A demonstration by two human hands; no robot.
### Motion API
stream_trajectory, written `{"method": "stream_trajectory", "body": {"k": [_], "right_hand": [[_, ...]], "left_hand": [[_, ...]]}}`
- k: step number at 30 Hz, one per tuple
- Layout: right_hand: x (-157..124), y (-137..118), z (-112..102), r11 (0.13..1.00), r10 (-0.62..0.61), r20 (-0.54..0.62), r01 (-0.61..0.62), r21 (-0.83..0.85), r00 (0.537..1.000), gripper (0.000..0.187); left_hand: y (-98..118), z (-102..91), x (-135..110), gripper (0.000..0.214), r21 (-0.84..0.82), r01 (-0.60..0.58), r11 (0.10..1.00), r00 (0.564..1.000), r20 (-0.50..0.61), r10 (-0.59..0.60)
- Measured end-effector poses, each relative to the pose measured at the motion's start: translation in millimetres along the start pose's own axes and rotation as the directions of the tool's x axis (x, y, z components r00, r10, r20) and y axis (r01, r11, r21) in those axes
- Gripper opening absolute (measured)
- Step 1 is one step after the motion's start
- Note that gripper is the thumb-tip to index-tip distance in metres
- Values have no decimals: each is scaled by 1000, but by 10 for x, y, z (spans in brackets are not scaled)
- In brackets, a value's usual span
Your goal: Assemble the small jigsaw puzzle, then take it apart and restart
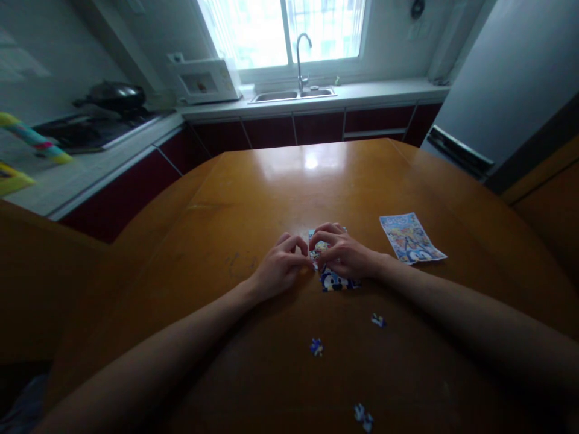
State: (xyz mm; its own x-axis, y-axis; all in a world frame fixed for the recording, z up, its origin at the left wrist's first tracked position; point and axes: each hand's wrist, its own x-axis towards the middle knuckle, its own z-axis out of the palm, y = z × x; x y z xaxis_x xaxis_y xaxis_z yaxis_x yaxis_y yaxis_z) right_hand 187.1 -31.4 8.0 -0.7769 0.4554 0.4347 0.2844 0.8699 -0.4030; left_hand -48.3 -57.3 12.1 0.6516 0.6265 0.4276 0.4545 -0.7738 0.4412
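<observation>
Left hand (pixel 278 268), right hand (pixel 346 256) curling fingertips tight onto puzzle (pixel 337 281) mid-frame; any piece pinched between, can't tell. Sideways shove risking popping joined pieces apart.

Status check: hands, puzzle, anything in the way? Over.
Left hand and right hand both on part-built puzzle, grip unclear. Loose pieces nearer the person, untouched. Picture sheet off to the right.

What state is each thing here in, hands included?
Left hand: fingers curled at the puzzle's left edge, grip unclear.
Right hand: fingers curled on the puzzle's top, grip unclear.
Puzzle: partly assembled, flat on the table.
Picture sheet: face up, apart from the puzzle.
Loose pieces: scattered, unjoined.
Microwave: door shut.
</observation>
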Motion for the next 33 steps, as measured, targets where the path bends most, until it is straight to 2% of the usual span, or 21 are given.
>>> {"method": "stream_trajectory", "body": {"k": [7, 16, 21, 28, 33], "right_hand": [[-13, 41, 39, 999, 51, -99, -51, 2, 994, 26], [5, 50, 58, 1000, 24, -44, -25, -9, 999, 24], [-4, 66, 71, 998, 60, -98, -59, 14, 993, 24], [4, 77, 70, 999, 33, -52, -32, 24, 998, 23], [5, 79, 67, 999, 41, -45, -40, 24, 998, 23]], "left_hand": [[6, 7, -6, 34, -13, 1, 1000, 1000, 2, -1], [-8, 21, -6, 36, -7, -44, 999, 998, 42, 45], [-4, 24, -10, 35, -11, -89, 996, 995, 45, 90], [11, 18, -4, 36, -32, -84, 996, 995, 58, 86], [0, 12, -1, 32, -23, 1, 1000, 1000, -22, -1]]}}
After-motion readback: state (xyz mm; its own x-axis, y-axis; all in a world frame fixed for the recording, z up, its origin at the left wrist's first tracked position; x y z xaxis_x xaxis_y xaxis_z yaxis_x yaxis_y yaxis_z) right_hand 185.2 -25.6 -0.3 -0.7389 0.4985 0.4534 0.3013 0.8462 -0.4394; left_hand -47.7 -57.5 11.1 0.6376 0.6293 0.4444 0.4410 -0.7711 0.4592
